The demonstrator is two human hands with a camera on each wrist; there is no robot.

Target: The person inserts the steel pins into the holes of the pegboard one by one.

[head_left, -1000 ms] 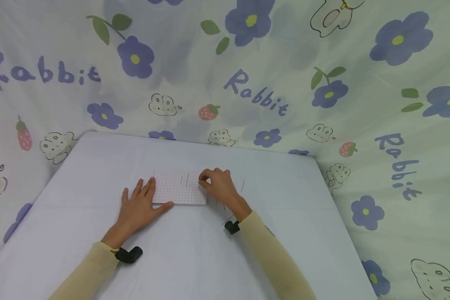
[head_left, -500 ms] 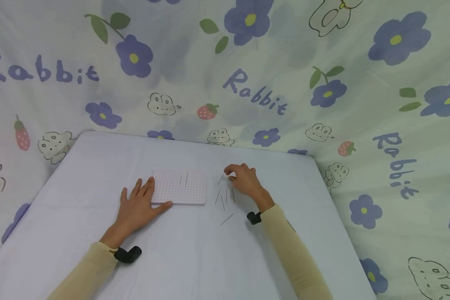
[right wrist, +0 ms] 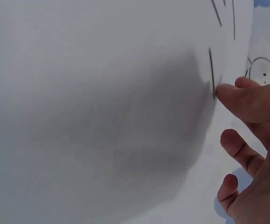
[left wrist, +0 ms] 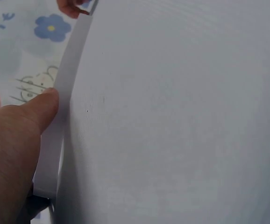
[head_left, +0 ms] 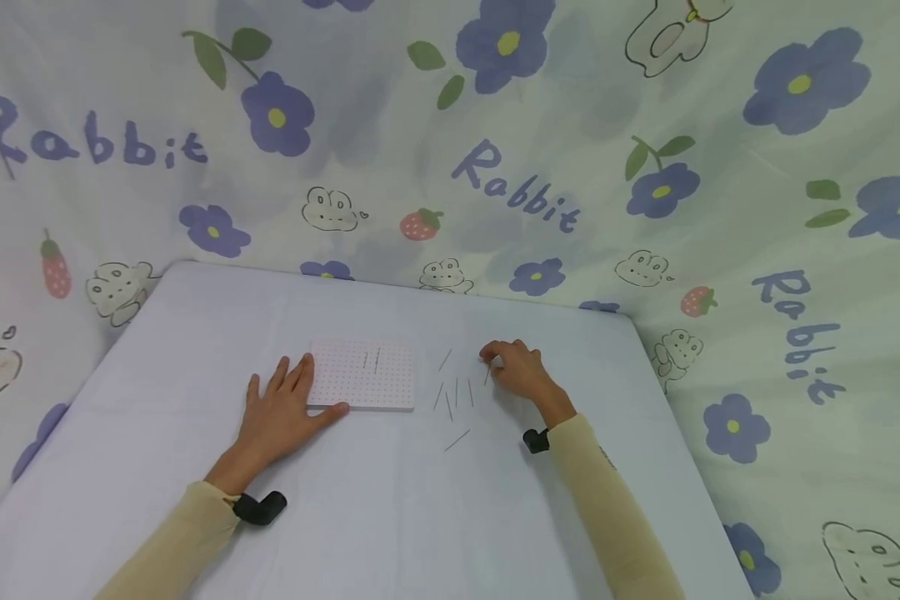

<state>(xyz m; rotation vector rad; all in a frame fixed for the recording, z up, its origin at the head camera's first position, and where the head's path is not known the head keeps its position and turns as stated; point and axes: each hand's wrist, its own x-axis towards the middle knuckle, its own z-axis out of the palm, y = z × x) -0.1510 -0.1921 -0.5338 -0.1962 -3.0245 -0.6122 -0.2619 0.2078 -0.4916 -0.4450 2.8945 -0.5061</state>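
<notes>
Two hands work on a desk (head_left: 390, 500) draped in pale cloth, backed by a curtain (head_left: 495, 125) printed with flowers and rabbits. Next in size is the white perforated board (head_left: 362, 373), lying flat left of centre. The left hand (head_left: 277, 417) rests with straight, relaxed fingers against the board's left edge, the thumb along its near side; it presses and grasps nothing. Two thin pins (head_left: 371, 360) stand upright in the board's far rows.

Right of the board, well apart from it, several loose pins (head_left: 453, 392) lie scattered on the cloth. The right hand (head_left: 521, 373) is at the far right of that scatter, its fingers curled down onto a single pin (right wrist: 212, 72). The right wrist view shows one fingertip (right wrist: 226, 91) touching the pin's near end; whether the pin is actually pinched cannot be told.

To lift it cleanly, it seems best to roll the pin up between thumb and forefinger near one end, keep the grip light so the thin shaft does not flick away, and maintain left-hand pressure so the board does not slide.
</notes>
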